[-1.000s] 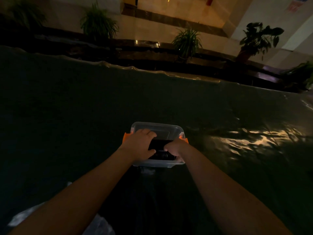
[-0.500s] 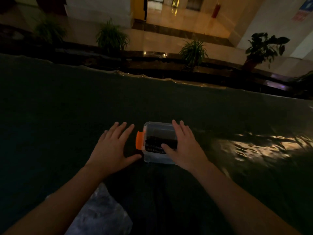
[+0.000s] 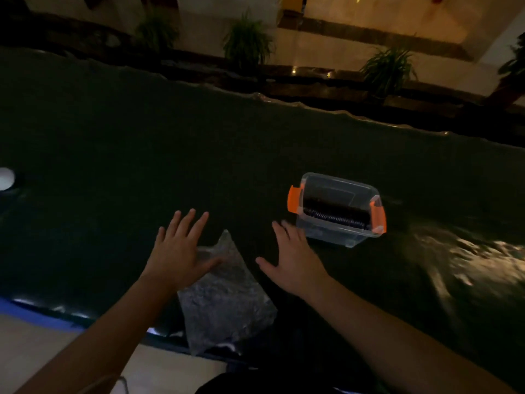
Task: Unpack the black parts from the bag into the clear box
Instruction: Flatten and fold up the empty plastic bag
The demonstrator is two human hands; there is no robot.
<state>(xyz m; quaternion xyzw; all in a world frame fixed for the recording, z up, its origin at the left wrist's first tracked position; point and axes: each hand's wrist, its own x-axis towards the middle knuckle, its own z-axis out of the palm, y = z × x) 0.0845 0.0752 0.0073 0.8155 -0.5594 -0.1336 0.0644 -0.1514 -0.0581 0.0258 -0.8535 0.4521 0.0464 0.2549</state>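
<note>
A clear box (image 3: 338, 238) with orange latches stands closed on the dark table, right of centre. Black parts (image 3: 335, 216) lie in a row inside it. A crumpled clear plastic bag (image 3: 224, 300) lies flat at the table's near edge, between my arms. My left hand (image 3: 179, 251) hovers open, fingers spread, over the bag's upper left corner, its thumb across the plastic. My right hand (image 3: 295, 263) is open too, fingers spread, just left of the box and right of the bag, with its fingertips close to the box's near left corner.
The table (image 3: 113, 166) is covered in dark, glossy sheeting with a rippled far edge. A white round object (image 3: 5, 179) sits at the far left. Potted plants (image 3: 247, 44) line a ledge beyond the table. Pale floor shows below the near edge.
Both hands have come off the box and spread open. The view has swung left and down, so the box now sits to the right and the bag is in full view.
</note>
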